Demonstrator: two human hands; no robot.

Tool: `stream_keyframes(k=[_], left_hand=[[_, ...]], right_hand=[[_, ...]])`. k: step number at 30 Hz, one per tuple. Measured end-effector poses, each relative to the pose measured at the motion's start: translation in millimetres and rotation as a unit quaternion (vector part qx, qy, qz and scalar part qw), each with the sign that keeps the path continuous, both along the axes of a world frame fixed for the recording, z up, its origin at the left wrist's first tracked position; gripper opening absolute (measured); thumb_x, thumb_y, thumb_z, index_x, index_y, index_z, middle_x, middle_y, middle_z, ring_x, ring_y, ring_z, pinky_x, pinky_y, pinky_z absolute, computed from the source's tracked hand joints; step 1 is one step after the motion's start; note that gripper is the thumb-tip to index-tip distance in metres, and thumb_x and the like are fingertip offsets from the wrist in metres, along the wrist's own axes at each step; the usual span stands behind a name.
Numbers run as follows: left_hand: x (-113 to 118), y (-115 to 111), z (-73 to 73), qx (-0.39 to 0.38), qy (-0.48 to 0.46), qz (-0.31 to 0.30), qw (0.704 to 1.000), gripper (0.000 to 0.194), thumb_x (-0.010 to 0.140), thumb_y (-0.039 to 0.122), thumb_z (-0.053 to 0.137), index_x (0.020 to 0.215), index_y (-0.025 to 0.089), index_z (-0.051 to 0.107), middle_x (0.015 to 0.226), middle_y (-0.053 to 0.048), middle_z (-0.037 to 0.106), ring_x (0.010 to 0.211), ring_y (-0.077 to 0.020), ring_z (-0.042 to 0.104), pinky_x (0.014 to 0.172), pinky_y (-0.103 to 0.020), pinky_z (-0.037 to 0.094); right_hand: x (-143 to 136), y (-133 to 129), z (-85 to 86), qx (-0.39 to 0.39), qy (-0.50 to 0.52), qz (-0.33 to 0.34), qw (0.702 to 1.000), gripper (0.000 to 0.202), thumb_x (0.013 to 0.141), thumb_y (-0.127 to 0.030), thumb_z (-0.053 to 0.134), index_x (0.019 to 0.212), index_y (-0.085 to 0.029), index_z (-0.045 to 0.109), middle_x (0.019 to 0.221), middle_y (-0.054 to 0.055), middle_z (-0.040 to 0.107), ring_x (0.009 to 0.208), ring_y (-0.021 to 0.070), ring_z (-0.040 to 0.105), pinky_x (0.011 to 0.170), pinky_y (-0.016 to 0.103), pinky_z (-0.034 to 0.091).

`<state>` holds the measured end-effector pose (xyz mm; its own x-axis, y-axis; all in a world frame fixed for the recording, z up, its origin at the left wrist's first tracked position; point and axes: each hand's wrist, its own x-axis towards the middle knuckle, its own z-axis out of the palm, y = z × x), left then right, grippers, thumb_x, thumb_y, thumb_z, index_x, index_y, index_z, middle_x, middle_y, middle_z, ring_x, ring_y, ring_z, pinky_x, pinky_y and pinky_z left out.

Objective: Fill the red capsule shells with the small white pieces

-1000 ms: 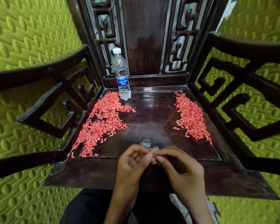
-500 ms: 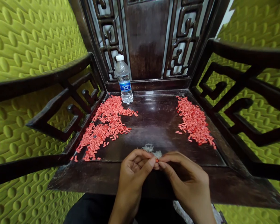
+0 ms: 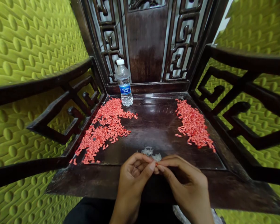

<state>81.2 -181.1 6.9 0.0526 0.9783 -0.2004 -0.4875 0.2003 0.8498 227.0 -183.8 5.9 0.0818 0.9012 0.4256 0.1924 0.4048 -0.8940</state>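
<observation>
My left hand [image 3: 136, 174] and my right hand [image 3: 185, 177] meet at the front edge of the dark wooden seat [image 3: 154, 124]. Between their pinched fingertips is a small red piece [image 3: 156, 164], mostly covered by the fingers. Both hands are closed on it. Just beyond the fingertips lies a little heap of whitish, translucent bits [image 3: 148, 151]. A large spread of short red pieces [image 3: 107, 124] covers the seat's left side, and a second pile [image 3: 194, 124] lies on the right.
A water bottle [image 3: 125, 88] with a white cap stands upright at the back left, touching the left spread. Carved wooden armrests [image 3: 60, 84] flank the seat, and a carved backrest [image 3: 147, 46] rises behind. Green textured fabric surrounds it.
The view has tilted slightly, so the seat and bottle appear a little lower. The hands stay together, and the red piece shows less between the fingertips.
</observation>
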Motion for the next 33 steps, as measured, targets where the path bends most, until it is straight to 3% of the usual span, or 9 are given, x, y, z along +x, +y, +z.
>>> stream_keyframes(k=[18, 21, 24, 26, 27, 30, 33], left_hand=[[2.4, 0.9, -4.9, 0.01, 0.044, 0.025, 0.999, 0.025, 0.082, 0.031, 0.095, 0.083, 0.016, 0.075, 0.077, -0.001, 0.078, 0.072, -0.011, 0.075, 0.073, -0.018, 0.06], [1.3, -2.4, -3.5, 0.004, 0.08, 0.005, 0.997, 0.021, 0.086, 0.032, 0.09, 0.088, 0.018, 0.075, 0.082, -0.003, 0.081, 0.076, -0.0134, 0.078, 0.076, -0.02, 0.062], [-7.4, -7.6, 4.4, -0.001, 0.173, -0.04, 0.984, 0.019, 0.092, 0.036, 0.083, 0.102, 0.021, 0.079, 0.093, -0.006, 0.085, 0.085, -0.0197, 0.082, 0.082, -0.028, 0.064], [-21.1, -10.3, 12.7, 0.021, 0.296, -0.028, 0.954, 0.02, 0.094, 0.039, 0.079, 0.107, 0.024, 0.081, 0.102, -0.007, 0.085, 0.097, -0.0242, 0.082, 0.091, -0.034, 0.064], [-30.7, -10.9, 16.7, 0.046, 0.378, 0.003, 0.925, 0.019, 0.095, 0.04, 0.075, 0.106, 0.027, 0.082, 0.107, -0.006, 0.085, 0.1, -0.026, 0.081, 0.095, -0.038, 0.063], [-66.7, -9.1, 23.1, 0.108, 0.599, 0.09, 0.788, 0.024, 0.093, 0.046, 0.071, 0.109, 0.031, 0.082, 0.117, -0.007, 0.082, 0.112, -0.0345, 0.073, 0.108, -0.054, 0.054], [-97.4, -5.2, 19.4, 0.078, 0.723, 0.069, 0.683, 0.033, 0.091, 0.049, 0.07, 0.116, 0.029, 0.08, 0.117, -0.01, 0.078, 0.111, -0.0396, 0.069, 0.107, -0.06, 0.051]], right_hand=[[2.5, 0.6, -1.9, -0.008, 0.017, 0.0, 1.0, 0.021, 0.093, -0.01, 0.079, 0.096, -0.03, 0.085, 0.082, -0.004, 0.08, 0.074, 0.0099, 0.076, 0.07, 0.013, 0.06], [3.1, -0.8, -0.4, -0.016, 0.009, 0.006, 1.0, 0.019, 0.095, -0.012, 0.077, 0.095, -0.03, 0.083, 0.081, -0.005, 0.079, 0.071, 0.0095, 0.075, 0.067, 0.012, 0.059], [9.5, -4.2, 1.3, -0.028, -0.035, -0.013, 0.999, 0.015, 0.097, -0.017, 0.076, 0.092, -0.029, 0.081, 0.081, -0.005, 0.079, 0.071, 0.0103, 0.075, 0.066, 0.014, 0.059], [19.7, -6.0, 1.5, -0.041, -0.084, -0.056, 0.994, 0.011, 0.097, -0.021, 0.077, 0.092, -0.029, 0.081, 0.085, -0.004, 0.081, 0.074, 0.0118, 0.077, 0.068, 0.016, 0.059], [26.8, -6.1, 1.0, -0.051, -0.109, -0.083, 0.989, 0.008, 0.097, -0.024, 0.077, 0.093, -0.029, 0.082, 0.087, -0.004, 0.082, 0.075, 0.0129, 0.077, 0.07, 0.018, 0.06], [52.6, -0.8, -2.8, -0.079, -0.171, -0.163, 0.969, 0.01, 0.097, -0.035, 0.077, 0.097, -0.028, 0.083, 0.094, -0.001, 0.085, 0.082, 0.0186, 0.08, 0.079, 0.027, 0.062], [76.6, 10.0, -8.6, -0.095, -0.234, -0.224, 0.941, 0.018, 0.096, -0.04, 0.073, 0.099, -0.025, 0.084, 0.103, 0.005, 0.086, 0.093, 0.0268, 0.082, 0.088, 0.038, 0.061]])
